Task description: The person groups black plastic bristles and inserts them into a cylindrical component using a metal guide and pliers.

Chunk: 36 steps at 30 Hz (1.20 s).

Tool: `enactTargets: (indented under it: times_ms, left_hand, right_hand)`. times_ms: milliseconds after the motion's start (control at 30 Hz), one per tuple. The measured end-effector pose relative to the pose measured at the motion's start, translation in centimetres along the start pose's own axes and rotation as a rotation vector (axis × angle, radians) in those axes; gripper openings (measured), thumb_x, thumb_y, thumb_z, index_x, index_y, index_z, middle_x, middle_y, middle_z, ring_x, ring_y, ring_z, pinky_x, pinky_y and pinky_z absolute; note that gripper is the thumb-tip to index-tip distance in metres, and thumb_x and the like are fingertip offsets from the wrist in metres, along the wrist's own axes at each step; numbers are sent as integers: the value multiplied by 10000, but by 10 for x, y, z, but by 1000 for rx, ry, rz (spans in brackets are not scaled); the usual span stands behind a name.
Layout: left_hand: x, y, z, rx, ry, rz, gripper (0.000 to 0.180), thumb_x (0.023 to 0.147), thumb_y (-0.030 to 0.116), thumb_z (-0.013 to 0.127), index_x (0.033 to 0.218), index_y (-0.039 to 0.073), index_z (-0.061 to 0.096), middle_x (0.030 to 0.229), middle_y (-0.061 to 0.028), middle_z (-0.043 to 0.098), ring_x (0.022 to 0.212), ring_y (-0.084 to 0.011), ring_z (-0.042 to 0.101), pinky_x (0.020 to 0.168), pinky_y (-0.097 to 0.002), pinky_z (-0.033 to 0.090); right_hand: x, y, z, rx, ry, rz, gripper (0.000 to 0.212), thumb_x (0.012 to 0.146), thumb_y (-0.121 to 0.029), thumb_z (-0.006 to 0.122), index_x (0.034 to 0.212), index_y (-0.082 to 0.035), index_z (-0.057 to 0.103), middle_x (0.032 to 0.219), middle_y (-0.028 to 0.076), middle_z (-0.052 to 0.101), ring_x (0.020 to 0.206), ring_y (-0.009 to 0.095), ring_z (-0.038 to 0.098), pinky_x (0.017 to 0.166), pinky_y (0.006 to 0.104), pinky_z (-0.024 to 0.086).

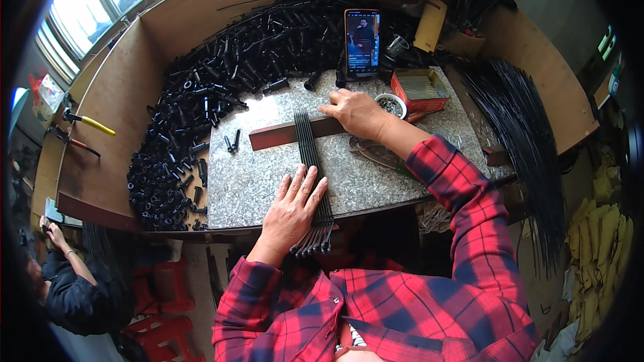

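Observation:
A row of thin black rods [308,144] lies side by side across a brown bar [274,135] on a speckled grey slab [248,191]. Their rounded, metallic near ends reach past the slab's front edge. My left hand [288,209] rests flat on the rods' nearer part, fingers stretched out. Just right of the far rod ends, my right hand [362,115] is closed above the bar, thumb and fingers pressed together; what they hold, if anything, is too small to make out. Below that wrist lie pliers [381,154], partly covered by the forearm. Two small black parts [232,141] lie left of the bar.
Black tubular parts [228,60] are heaped along the back and left. A phone [362,43] stands upright behind the slab, near a white cup [391,104] of small bits and a red box [419,90]. Long black rods [530,121] hang over the right edge. Another person [80,281] sits at lower left.

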<state>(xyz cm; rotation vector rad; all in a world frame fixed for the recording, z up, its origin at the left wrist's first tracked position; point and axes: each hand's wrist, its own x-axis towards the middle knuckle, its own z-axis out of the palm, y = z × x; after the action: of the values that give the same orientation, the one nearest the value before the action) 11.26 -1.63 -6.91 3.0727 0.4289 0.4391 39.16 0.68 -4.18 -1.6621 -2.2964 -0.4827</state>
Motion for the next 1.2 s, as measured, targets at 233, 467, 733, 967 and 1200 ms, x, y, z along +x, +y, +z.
enactTargets:
  times_ms: [233,467,733,967,1200]
  left_hand:
    - [0,0,0,13,-12,1,570,841,100,464,1405,99,383,1460,-157,356,1362,-340,323,1097,-484,276]
    - [0,-1,-1,-27,-24,-4,584,829,95,469,1406,89,379,1468,-160,344,1371,-338,307,1105,-483,259]
    - [1,0,-5,-52,-60,-2,600,820,117,487,1407,77,374,1477,-167,328,1381,-340,288,1107,-487,248]
    - [2,1,-5,-65,-56,-5,625,798,107,506,1409,84,373,1479,-170,322,1384,-336,285,1107,-491,244]
    - [-2,-1,-4,-89,-50,-14,656,765,104,537,1403,84,384,1480,-170,320,1386,-339,280,1109,-496,241]
  right_hand:
    - [2,1,2,58,10,9,248,802,-60,527,1024,-82,636,942,120,580,942,268,597,784,362,520]
    - [6,9,1,97,-26,53,96,791,-32,509,859,-17,576,972,152,577,973,310,584,839,381,496]
    - [13,3,11,146,87,-42,138,784,-34,520,906,-26,584,913,142,563,927,310,587,808,382,492]
    - [21,-8,21,140,172,8,95,817,-87,563,890,-36,595,910,132,568,903,301,593,789,369,492]
    - [-12,45,-32,23,91,252,101,817,-146,614,857,-54,608,887,123,585,886,307,598,762,393,497]
